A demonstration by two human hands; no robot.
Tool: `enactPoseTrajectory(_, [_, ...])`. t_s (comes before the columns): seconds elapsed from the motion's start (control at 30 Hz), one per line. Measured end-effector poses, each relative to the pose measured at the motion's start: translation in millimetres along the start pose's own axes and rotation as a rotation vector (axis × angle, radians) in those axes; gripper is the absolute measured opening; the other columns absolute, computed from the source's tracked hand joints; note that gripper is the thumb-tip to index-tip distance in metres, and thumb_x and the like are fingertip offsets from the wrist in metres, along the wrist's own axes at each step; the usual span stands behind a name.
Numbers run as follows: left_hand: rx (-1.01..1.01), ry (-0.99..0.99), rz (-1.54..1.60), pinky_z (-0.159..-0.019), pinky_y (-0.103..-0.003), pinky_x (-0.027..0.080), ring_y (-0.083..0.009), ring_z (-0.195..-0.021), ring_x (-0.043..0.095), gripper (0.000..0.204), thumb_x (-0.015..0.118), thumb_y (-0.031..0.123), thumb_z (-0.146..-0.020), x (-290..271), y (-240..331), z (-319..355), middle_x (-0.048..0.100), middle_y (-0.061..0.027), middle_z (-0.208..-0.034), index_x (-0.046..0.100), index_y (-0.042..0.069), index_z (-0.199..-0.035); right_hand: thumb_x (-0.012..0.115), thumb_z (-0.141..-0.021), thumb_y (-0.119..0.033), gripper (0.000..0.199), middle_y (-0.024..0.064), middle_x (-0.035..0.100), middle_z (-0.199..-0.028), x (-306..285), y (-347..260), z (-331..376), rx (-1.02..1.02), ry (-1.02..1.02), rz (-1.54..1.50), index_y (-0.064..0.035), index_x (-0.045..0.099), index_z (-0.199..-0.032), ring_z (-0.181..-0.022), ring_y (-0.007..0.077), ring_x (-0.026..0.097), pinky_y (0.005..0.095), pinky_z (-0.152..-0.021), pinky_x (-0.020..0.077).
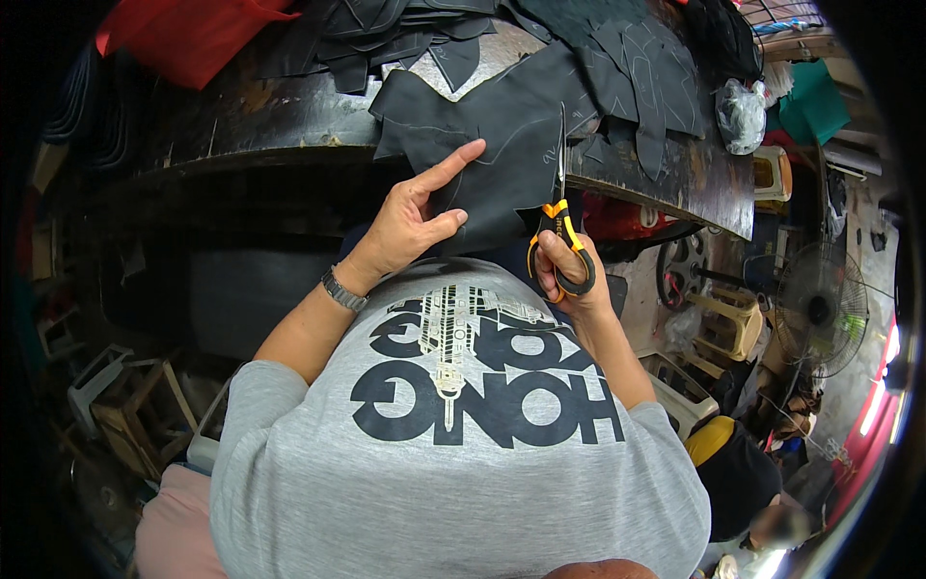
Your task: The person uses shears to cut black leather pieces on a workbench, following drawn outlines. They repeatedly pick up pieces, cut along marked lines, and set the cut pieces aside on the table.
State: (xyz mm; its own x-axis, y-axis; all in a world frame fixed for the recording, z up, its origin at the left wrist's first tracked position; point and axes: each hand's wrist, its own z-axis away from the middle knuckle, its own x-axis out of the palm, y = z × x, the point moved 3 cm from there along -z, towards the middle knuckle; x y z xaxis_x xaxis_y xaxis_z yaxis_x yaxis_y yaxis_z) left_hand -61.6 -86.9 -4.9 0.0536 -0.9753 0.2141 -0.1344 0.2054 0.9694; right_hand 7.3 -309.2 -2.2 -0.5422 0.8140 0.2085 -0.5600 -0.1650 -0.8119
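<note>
A black leather-like sheet [502, 125] with pale chalk outlines lies partly on the dark table, its near part hanging over the edge toward my lap. My left hand [410, 217] is at its left side, index finger and thumb spread over the top face. The other fingers of that hand are mostly hidden, apparently underneath, gripping the sheet. In my right hand [576, 270] are scissors [561, 207] with orange and black handles. Their blades point away from me, along the sheet's right edge; how far apart the blades are is unclear.
Stacked black cut pieces [405, 34] lie at the back of the worn table [289, 125], with more marked pieces [646, 82] at right. A red cloth [193, 39] is at far left. A clear plastic bag [741, 116], stools [728, 323] and a standing fan [820, 309] are to the right.
</note>
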Motion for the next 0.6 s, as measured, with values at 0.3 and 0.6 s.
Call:
enactPoseTrajectory(0.3, [-0.042, -0.270, -0.030, -0.117, -0.034, 0.025, -0.0219, -0.138, 0.041, 0.068, 0.064, 0.010, -0.076, -40, 45, -40, 0.047, -0.0122, -0.147, 0.048, -0.001, -0.141, 0.063, -0.090, -0.047, 0.045, 0.0069, 0.055, -0.066, -34, -10, -3, -0.038, -0.302, -0.170, -0.0029, 0.057, -0.089, -0.051, 0.0157, 0.054, 0.0258, -0.046, 0.0432])
enactPoseTrajectory(0.6, [0.121, -0.313, -0.686, -0.101, -0.029, 0.046, -0.0182, -0.116, 0.059, 0.064, 0.052, -0.006, -0.074, -70, 91, -127, 0.060, -0.0107, -0.133, 0.055, 0.007, -0.136, 0.072, -0.087, -0.038, 0.040, 0.0049, 0.053, -0.057, -39, 5, 1, -0.006, -0.188, -0.201, -0.0043, 0.057, -0.073, -0.043, 0.0115, 0.052, 0.0231, -0.039, 0.0406])
